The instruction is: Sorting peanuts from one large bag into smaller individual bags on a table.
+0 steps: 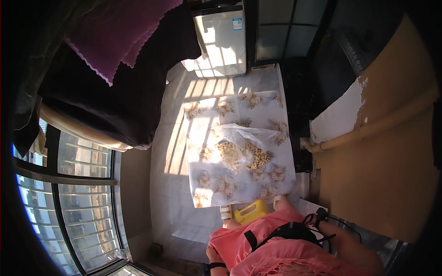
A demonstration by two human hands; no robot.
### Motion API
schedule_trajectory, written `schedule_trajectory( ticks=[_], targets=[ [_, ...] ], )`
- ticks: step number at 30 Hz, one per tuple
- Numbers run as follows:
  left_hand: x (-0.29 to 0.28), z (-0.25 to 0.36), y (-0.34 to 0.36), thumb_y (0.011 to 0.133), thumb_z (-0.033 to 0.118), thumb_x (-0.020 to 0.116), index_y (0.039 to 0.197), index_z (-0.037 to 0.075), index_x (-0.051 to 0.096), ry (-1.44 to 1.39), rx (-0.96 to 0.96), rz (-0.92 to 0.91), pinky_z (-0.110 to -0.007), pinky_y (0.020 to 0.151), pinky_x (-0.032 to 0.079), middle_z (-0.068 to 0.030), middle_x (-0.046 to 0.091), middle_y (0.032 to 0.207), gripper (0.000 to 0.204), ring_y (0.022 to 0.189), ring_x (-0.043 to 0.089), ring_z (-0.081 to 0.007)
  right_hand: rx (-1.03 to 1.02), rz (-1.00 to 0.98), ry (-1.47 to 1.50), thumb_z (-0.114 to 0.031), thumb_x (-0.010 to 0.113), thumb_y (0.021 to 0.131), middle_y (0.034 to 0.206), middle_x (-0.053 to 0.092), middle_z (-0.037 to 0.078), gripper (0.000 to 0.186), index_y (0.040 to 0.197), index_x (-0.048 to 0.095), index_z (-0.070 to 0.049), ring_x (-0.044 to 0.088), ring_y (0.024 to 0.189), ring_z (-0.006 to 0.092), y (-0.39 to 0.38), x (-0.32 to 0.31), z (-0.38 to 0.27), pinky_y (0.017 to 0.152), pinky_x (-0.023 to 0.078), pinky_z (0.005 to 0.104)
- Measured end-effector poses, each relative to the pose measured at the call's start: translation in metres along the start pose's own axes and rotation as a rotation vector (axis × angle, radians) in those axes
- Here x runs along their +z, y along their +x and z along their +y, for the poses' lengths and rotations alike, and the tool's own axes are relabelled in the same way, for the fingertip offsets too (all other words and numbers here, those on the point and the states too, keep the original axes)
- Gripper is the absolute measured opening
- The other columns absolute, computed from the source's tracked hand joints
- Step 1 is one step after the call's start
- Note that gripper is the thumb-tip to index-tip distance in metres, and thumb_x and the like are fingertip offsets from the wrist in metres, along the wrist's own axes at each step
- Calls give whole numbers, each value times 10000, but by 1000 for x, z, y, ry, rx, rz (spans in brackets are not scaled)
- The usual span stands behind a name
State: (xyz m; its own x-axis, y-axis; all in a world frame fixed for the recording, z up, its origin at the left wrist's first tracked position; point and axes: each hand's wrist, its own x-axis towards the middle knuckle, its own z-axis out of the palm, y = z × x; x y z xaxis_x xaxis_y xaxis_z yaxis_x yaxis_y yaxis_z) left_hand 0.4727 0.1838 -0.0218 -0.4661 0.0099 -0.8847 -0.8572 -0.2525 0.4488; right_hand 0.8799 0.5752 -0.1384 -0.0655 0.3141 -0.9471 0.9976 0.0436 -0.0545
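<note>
My left hand (pixel 213 254) is low in the view at the edge of my pink clothing (pixel 239 239), a dark band at its wrist; its fingers are too hidden to read. On the right, my right hand (pixel 315 220) is beside the same clothing, largely covered by a black strap and cable at the wrist. Neither hand visibly holds anything. Ahead of my feet a white floral cloth (pixel 225 184) lies on the floor. On it is a clear plastic bag (pixel 251 133), spread out, with peanuts in their shells (pixel 258 158) in two heaps.
A yellow plastic stool (pixel 251 212) shows between my sandalled feet. At the far side stands a pale washing machine (pixel 221 46). Dark garments (pixel 115 101) hang at the upper left, above a barred window (pixel 87 216). A brown panel (pixel 377 175) with a pipe flanks the right.
</note>
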Motion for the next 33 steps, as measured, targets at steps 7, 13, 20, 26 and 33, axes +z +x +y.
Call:
schedule_trajectory(
  ticks=[7,13,20,26,33],
  targets=[
    [7,-2,15,999,173,601,964,63,635,640,130,-167,-202,643,458,28,629,798,120,696,562,-59,-207,289,759,-206,709,866,720,639,1,209,865,710,3,575,649,114,-44,21,-63,581,459,309],
    [15,-55,77,957,189,636,1049,9,645,1160,60,-368,-257,746,514,-15,673,921,203,829,636,-110,-213,123,690,-236,745,858,731,629,-24,232,887,704,-10,538,679,66,-57,49,-72,607,442,255],
    [80,-109,185,935,251,650,1054,6,661,1074,228,-459,-319,786,536,-122,722,908,273,859,701,-208,-194,575,804,-227,715,875,701,629,-10,210,872,670,-21,566,654,71,48,17,-109,588,447,259],
    [66,-188,309,928,190,654,1121,-44,653,1206,423,-526,-311,859,494,-110,700,1049,303,990,636,-169,-425,1050,824,-157,608,930,892,631,5,188,1079,627,-44,587,827,129,180,15,-110,740,481,290],
    [88,-255,376,920,191,656,1130,-49,649,1474,947,-773,-323,875,494,-126,702,1073,318,1004,638,-186,-317,1198,1131,-182,604,935,1381,497,124,471,1357,473,-19,495,1228,235,289,16,-12,1058,407,380]
  ],
)
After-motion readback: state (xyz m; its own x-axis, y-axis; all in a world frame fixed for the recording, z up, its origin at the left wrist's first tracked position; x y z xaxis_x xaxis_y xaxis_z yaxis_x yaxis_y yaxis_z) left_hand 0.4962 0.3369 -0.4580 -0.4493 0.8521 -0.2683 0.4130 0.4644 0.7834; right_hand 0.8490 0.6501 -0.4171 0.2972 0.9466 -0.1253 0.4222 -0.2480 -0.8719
